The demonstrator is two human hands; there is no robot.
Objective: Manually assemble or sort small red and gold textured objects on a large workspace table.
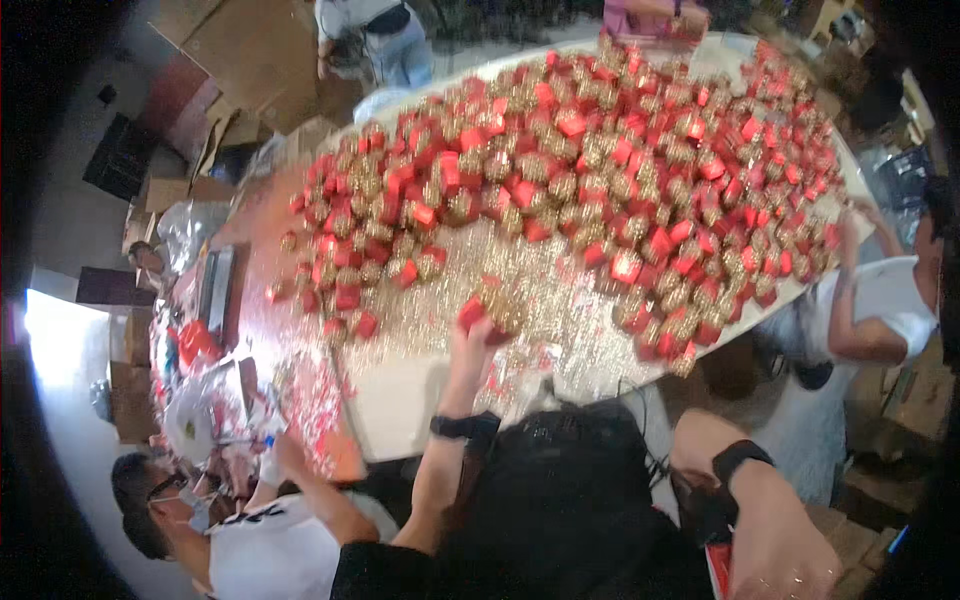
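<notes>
My left hand (468,345), with a black band on its wrist, reaches out over the long white table (400,400). It grips a small red box with a gold glitter ball (488,310) just above the glitter-strewn tabletop. My right hand (790,555), wearing a black watch, is drawn in low at the lower right, close to my dark clothing. Gold glitter speckles that hand. A red and white edge (718,572) shows beside it, and I cannot tell whether the hand holds it.
Several red boxes and gold glitter balls (600,150) cover most of the table. A masked person in white (270,540) works at the lower left, and another in white (880,310) reaches in from the right. Cardboard boxes (240,50) lie on the floor at the upper left.
</notes>
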